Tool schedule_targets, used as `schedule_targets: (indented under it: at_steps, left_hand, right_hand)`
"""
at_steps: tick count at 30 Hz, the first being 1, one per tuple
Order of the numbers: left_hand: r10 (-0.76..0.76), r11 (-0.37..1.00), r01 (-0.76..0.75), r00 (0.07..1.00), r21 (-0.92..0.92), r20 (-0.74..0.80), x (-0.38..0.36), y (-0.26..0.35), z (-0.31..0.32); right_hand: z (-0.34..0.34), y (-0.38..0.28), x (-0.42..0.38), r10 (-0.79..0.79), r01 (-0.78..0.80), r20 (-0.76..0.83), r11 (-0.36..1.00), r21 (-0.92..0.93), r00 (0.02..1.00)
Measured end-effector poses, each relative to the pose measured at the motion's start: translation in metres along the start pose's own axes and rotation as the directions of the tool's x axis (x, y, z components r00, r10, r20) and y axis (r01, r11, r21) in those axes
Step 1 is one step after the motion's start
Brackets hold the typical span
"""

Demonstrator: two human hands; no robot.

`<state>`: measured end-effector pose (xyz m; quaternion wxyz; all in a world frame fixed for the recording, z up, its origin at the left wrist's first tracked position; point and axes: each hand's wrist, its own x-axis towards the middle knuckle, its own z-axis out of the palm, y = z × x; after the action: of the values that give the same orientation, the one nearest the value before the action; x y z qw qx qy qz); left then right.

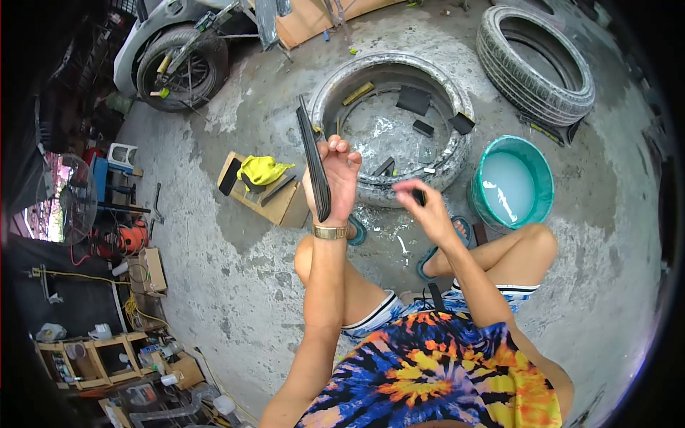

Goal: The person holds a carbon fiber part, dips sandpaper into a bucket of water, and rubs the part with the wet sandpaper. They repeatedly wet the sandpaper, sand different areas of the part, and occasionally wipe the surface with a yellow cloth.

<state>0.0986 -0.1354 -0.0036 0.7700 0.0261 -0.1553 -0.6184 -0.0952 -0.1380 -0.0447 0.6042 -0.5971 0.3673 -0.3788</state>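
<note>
My left hand [341, 178], palm turned up and fingers curled, holds a long, narrow black strip with a woven carbon-fibre look [314, 164]. The strip stands lengthwise along the thumb side of the palm, its tip pointing away from me. Lower and to the right, my right hand [430, 217] is closed around a small black block [419, 197], mostly hidden by the fingers. Beyond both hands a tyre [332, 78] lies flat on the floor. Dark pads [414, 100] and a small black block [423, 128] are inside its ring.
To the left, a wooden box [285, 207] carries a yellow cloth [262, 171] and dark pieces. A green bucket [478, 185] of cloudy liquid stands at right. Another tyre [499, 68] lies at upper right, and a wheeled vehicle [143, 43] stands at upper left.
</note>
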Motion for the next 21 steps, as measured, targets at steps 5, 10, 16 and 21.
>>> schedule_targets:
  at_steps: [5, 10, 16, 21]
  left_hand:
    - [0.035, 0.997, -0.034, 0.999, 0.062, -0.006, -0.001, 0.000, -0.010]
    - [0.064, 0.980, -0.053, 0.997, 0.193, -0.053, -0.002, -0.006, -0.008]
    - [0.025, 0.962, -0.013, 0.999, 0.273, -0.039, -0.003, -0.006, 0.002]
    - [-0.001, 0.964, 0.012, 0.999, 0.264, -0.042, 0.000, -0.012, 0.009]
  right_hand:
    - [0.027, -0.045, 0.049, -0.301, 0.296, -0.132, 0.953, -0.062, 0.944]
    - [0.043, -0.046, 0.070, -0.179, 0.176, -0.043, 0.983, -0.056, 0.983]
    - [0.025, -0.043, 0.067, 0.031, -0.152, 0.235, 0.843, 0.517, 0.971]
    - [0.034, -0.029, 0.060, -0.059, -0.177, 0.248, 0.548, 0.817, 0.967]
